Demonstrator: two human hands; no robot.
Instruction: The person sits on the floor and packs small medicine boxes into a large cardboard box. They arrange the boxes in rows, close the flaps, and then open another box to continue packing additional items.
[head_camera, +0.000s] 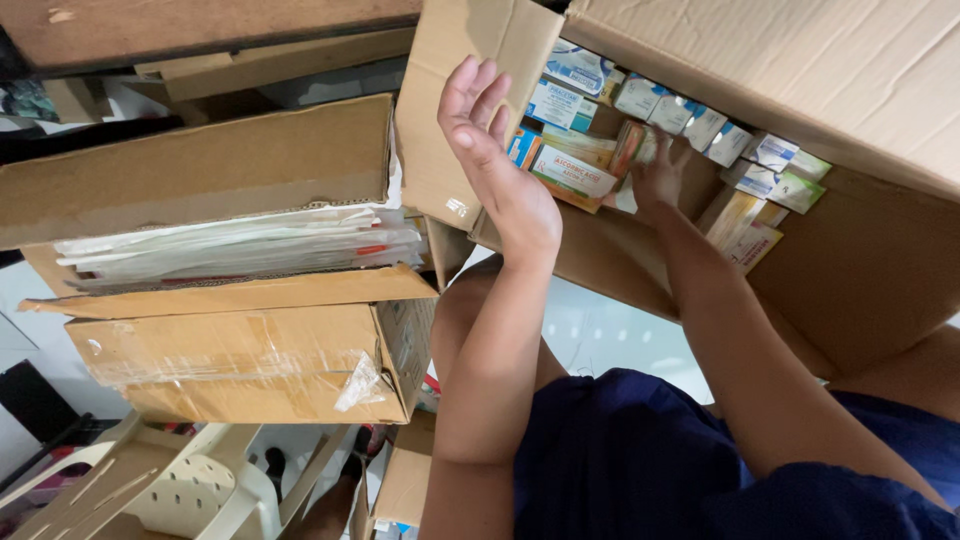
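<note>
Gripping a small packet (632, 148), right hand (658, 180) reaches into cardboard box (860, 270)

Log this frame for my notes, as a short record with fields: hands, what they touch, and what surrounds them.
left hand: raised, fingers open, holds nothing, in front of the box flap
right hand: inside the big carton, fingers on a small orange pack
carton contents: many small packs, mostly white, blue and orange
left side: stacked boxes, one holding flat packets
bottom: white plastic chair
clothing: dark blue shorts
</note>
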